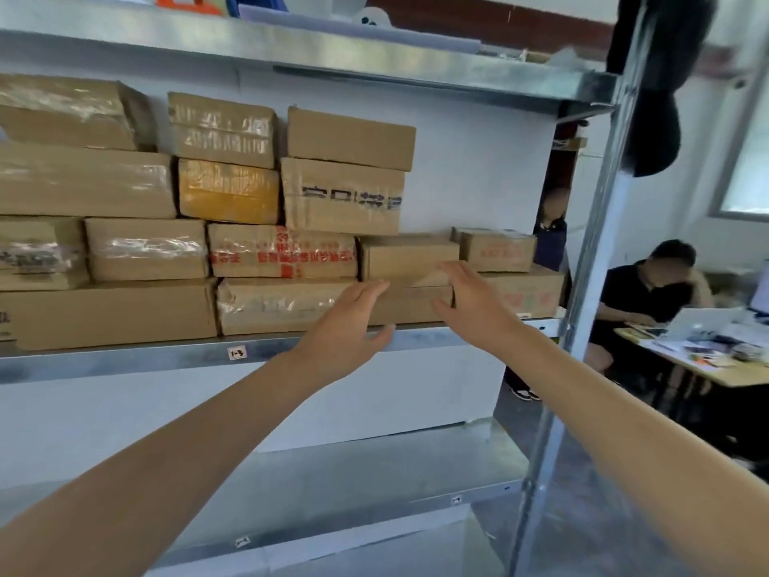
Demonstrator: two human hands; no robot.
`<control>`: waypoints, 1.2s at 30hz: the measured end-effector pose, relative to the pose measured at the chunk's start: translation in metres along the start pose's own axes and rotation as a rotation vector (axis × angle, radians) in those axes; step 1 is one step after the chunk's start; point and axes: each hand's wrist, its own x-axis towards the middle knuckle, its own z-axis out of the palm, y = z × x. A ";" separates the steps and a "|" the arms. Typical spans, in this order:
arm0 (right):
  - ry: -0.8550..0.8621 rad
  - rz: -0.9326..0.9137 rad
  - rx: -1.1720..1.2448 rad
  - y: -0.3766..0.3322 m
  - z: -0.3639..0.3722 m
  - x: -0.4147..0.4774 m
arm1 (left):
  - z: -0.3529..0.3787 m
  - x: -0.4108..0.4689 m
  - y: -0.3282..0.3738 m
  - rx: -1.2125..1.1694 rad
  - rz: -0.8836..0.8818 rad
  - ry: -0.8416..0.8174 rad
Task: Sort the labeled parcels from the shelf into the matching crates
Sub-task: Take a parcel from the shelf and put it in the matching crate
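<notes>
The person is reaching the left hand [347, 326] and right hand [472, 304], both flat and empty, toward a small cardboard parcel [410, 305] on the right of the crowded metal shelf [166, 360], so most sorting is probably remaining.

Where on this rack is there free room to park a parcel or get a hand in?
Bare: the lower shelf, its whole visible metal deck. Also the gap above the small red-printed box, between the black-printed box and the right upright. Crowded: the left and middle of the parcel shelf, stacked four high nearly to the shelf above.
</notes>
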 end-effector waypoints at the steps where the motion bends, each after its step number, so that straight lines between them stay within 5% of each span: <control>1: 0.022 0.020 -0.002 0.012 -0.009 0.002 | 0.003 0.010 0.008 0.002 0.023 -0.001; 10: 0.151 0.145 -0.029 0.115 -0.070 0.034 | 0.027 0.122 0.072 0.057 0.058 0.049; 17: 0.048 0.289 0.088 0.162 -0.069 0.061 | 0.063 0.191 0.085 0.100 0.020 0.037; 25: -0.025 0.427 0.417 0.189 -0.046 0.089 | 0.085 0.227 0.089 0.231 -0.235 0.081; 32: 0.068 0.412 0.509 0.186 -0.030 0.094 | 0.090 0.226 0.092 0.173 -0.257 0.117; 36: 0.141 0.363 0.619 0.181 -0.039 0.087 | 0.079 0.227 0.097 -0.164 -0.263 0.192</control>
